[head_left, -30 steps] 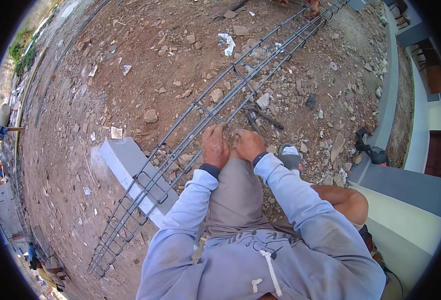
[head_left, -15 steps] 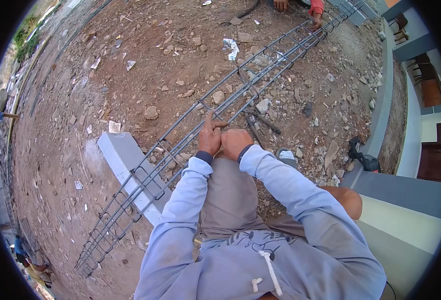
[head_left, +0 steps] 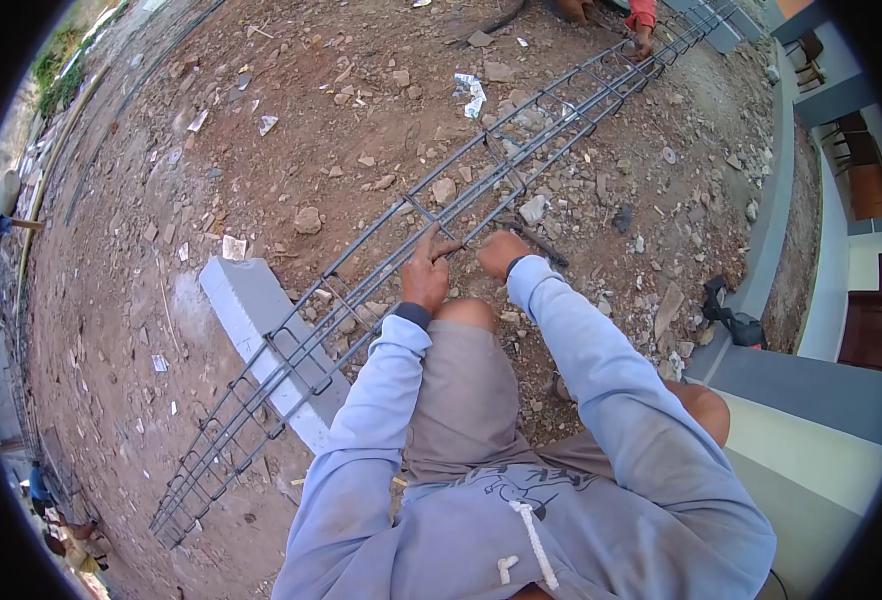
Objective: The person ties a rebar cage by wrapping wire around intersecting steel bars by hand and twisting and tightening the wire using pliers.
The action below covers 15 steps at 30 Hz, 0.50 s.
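A long steel rebar cage [head_left: 481, 185] runs diagonally across the view, its lower part lying over a grey concrete block [head_left: 276, 340]. My left hand [head_left: 427, 270] is at the near side of the cage, index finger stretched toward a crossing stirrup and the thumb pointing right; its fingers are apart. Just to the right, my right hand [head_left: 501, 254] is closed near the cage's near bar. What it grips, if anything, is hidden. Behind my right hand, a dark tool [head_left: 544, 245] lies on the ground, partly covered.
Another person's hand [head_left: 643, 43] in a red sleeve touches the cage's far end. Stones and paper scraps [head_left: 469, 95] litter the dirt. A dark bag [head_left: 743, 328] sits by the building's edge at right. More people are at the far left.
My right hand has moved right, away from my left hand, which stays beside the cage with its index finger extended. The other person's red-sleeved arm has come further into view since the earliest frame.
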{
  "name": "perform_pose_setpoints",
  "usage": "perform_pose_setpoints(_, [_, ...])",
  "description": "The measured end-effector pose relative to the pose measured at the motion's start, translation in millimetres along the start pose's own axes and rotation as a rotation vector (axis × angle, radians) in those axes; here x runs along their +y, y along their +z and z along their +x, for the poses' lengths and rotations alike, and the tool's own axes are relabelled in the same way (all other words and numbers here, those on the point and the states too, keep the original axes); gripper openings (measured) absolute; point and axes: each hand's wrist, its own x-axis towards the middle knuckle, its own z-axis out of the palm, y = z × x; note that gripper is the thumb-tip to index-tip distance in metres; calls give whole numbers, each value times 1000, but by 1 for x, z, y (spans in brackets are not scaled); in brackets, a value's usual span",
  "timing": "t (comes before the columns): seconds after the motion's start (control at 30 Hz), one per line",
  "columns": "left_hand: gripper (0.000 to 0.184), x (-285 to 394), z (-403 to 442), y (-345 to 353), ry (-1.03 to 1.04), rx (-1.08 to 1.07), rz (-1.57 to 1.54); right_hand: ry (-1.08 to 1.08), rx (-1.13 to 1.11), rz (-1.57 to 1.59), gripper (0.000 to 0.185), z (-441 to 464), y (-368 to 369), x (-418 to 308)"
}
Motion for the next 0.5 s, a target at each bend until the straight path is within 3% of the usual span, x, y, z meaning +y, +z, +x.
perform_pose_setpoints(0.1, [55,3,1,-1,-45,-8,-6,516,-399,1176,22,-24,-57,-41])
perform_pose_setpoints(0.23, [49,-3,2,3,-23,4,-109,487,-393,1669,26,-41,-11,-10])
perform_pose_setpoints(0.33, [46,-5,-1,4,29,3,-72,701,70,819,29,-53,27,26])
perform_pose_setpoints(0.4, [44,-1,-5,4,-103,-38,-175,884,105,497,32,-59,58,39])
perform_pose_setpoints(0.5, [43,16,-3,0,-157,-68,-203,815,167,288,36,-56,80,45])
